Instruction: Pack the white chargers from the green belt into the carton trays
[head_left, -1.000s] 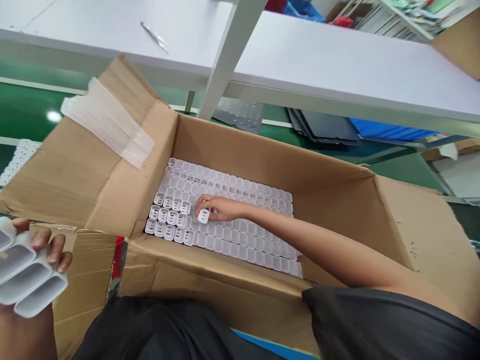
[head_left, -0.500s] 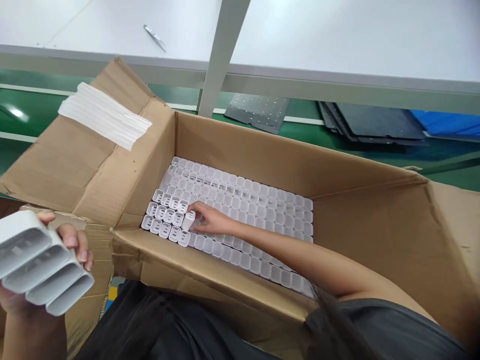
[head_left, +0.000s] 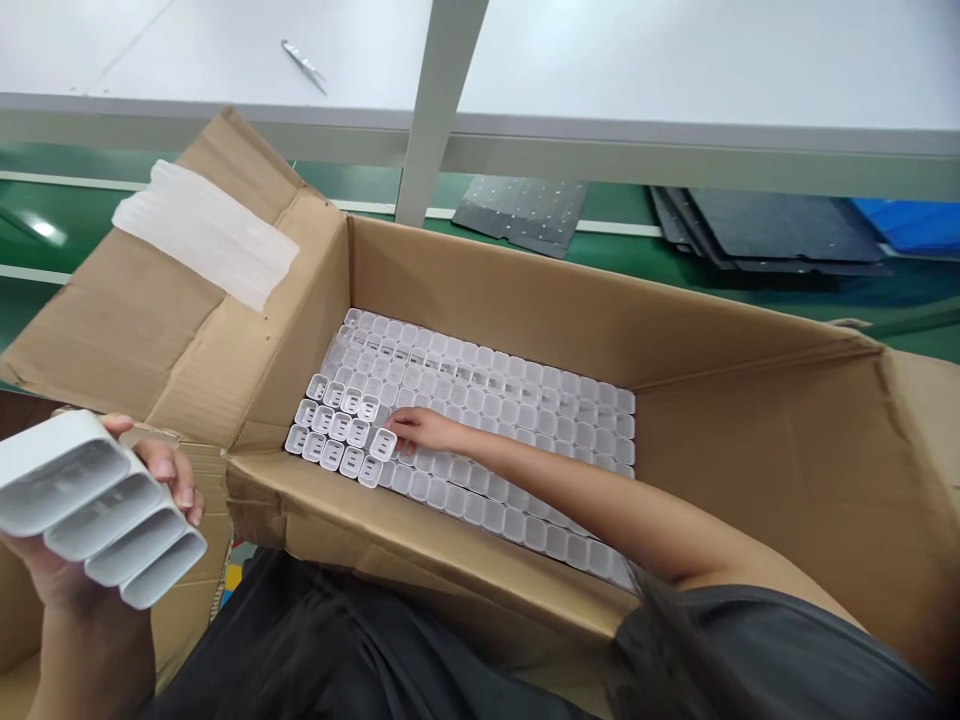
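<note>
My left hand is wrapped round several hollow white plastic housings, lined up side by side with their open ends facing me. It holds them over the left end of a cardboard box. Inside the box, my right hand has its fingers closed on a single white housing, which stands nearly upright beside the short rows of slotted housings in the left corner. Frosted housings or covers in close rows lie underneath, partly hidden by my right forearm.
On the box's raised left flap lies a white foam sheet. Behind the box stands a white table with tweezers on it. Dark flat sheets and a blue sheet rest below the tabletop.
The housing in my right hand has gone from tilted to nearly upright and sits slightly lower in the row. My left hand has shifted a little to the right with its housings.
</note>
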